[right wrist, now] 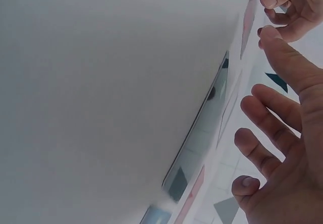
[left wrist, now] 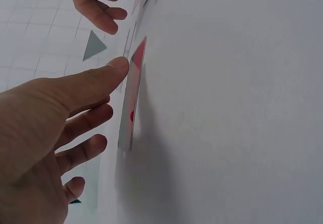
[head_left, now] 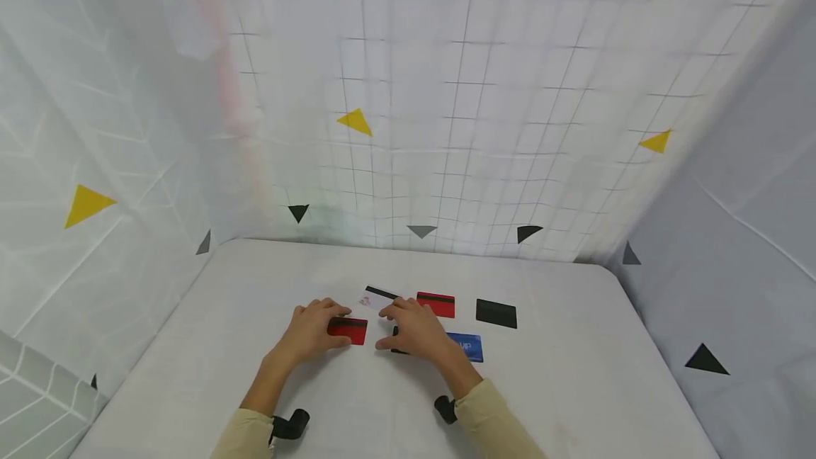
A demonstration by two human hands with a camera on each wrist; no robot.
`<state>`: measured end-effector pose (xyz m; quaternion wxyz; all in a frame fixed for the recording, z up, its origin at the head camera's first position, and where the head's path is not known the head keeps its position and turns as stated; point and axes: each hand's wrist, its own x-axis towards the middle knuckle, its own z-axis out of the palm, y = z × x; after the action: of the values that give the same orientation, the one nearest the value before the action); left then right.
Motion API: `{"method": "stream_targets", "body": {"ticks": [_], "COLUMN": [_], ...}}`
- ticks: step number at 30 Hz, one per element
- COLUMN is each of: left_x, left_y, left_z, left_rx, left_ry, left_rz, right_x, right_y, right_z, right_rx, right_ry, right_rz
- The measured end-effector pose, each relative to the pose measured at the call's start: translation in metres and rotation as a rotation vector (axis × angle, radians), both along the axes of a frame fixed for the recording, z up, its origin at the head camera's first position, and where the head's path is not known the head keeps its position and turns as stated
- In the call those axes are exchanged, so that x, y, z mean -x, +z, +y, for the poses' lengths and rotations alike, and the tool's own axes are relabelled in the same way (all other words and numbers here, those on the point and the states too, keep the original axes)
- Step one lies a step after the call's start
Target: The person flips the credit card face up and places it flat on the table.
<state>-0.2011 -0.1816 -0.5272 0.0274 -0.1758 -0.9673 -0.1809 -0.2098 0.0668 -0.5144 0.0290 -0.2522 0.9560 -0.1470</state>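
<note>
My left hand (head_left: 310, 329) is at a red card (head_left: 355, 332) with a dark stripe, fingers by its far edge and thumb by its near edge. In the left wrist view the thumb tip is very close to that card (left wrist: 133, 98); whether it touches cannot be told. Over a dark-edged card (head_left: 399, 351), mostly hidden, my right hand (head_left: 417, 329) hovers with fingers spread and relaxed. That card (right wrist: 199, 125) looks glossy and lies apart from the fingers in the right wrist view. Neither hand grips anything.
Beyond the hands lie a white card (head_left: 377, 297) with a black stripe and another red card (head_left: 440, 304). A black card (head_left: 496, 313) is farther right, and a blue card (head_left: 470, 347) sits beside the right wrist. White sheeting (head_left: 408, 161) surrounds the white table (head_left: 574, 374).
</note>
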Motion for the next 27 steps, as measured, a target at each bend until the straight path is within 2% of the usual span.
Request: {"method": "stream_targets", "body": {"ticks": [9, 16, 22, 27], "left_x": [-0.003, -0.002, 0.001, 0.002], "left_y": [-0.001, -0.002, -0.002, -0.003], "left_z": [-0.023, -0.031, -0.037, -0.041], "left_rx": [-0.010, -0.022, 0.006, 0.015], "left_ry": [0.075, 0.076, 0.090, 0.091], "left_rz": [-0.053, -0.058, -0.029, -0.043], "right_x": [0.002, 0.003, 0.007, 0.010], "right_y": [-0.001, -0.003, -0.007, -0.006], "right_z": [-0.025, -0.035, -0.040, -0.045], "right_rx": [-0.041, -0.057, -0.071, -0.103], "right_ry": [0.004, -0.001, -0.003, 0.002], "right_rz": [-0.034, -0.030, -0.016, -0.019]}}
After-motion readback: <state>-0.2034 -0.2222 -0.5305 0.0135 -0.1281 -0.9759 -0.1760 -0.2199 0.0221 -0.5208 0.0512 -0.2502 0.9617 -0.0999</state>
